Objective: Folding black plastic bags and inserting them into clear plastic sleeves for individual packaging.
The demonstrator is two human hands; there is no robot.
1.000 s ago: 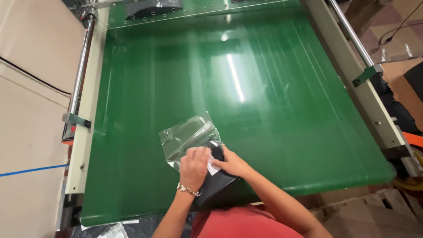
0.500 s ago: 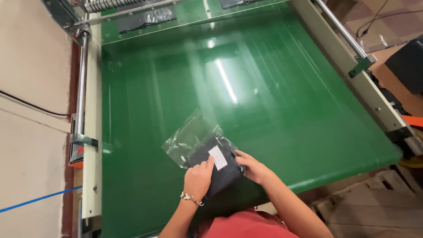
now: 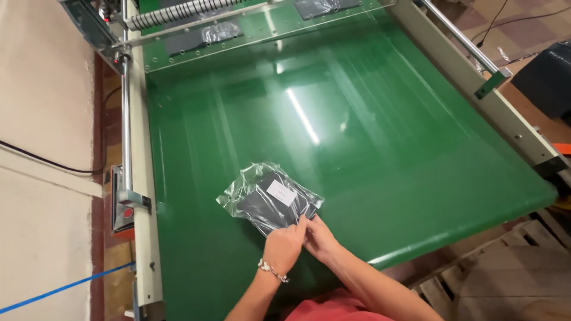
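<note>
Clear bag [image 3: 269,200], both hands [image 3: 302,241] pinching edge

The single head-worn camera looks steeply down from close above the near edge of the glossy green conveyor belt [image 3: 369,148].

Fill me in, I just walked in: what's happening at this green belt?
A person stands at the near end of a green conveyor belt. Both hands, left hand and right hand, pinch the near edge of a clear plastic bag lying flat on the belt. Inside it is a dark folded item with a white label.
</note>
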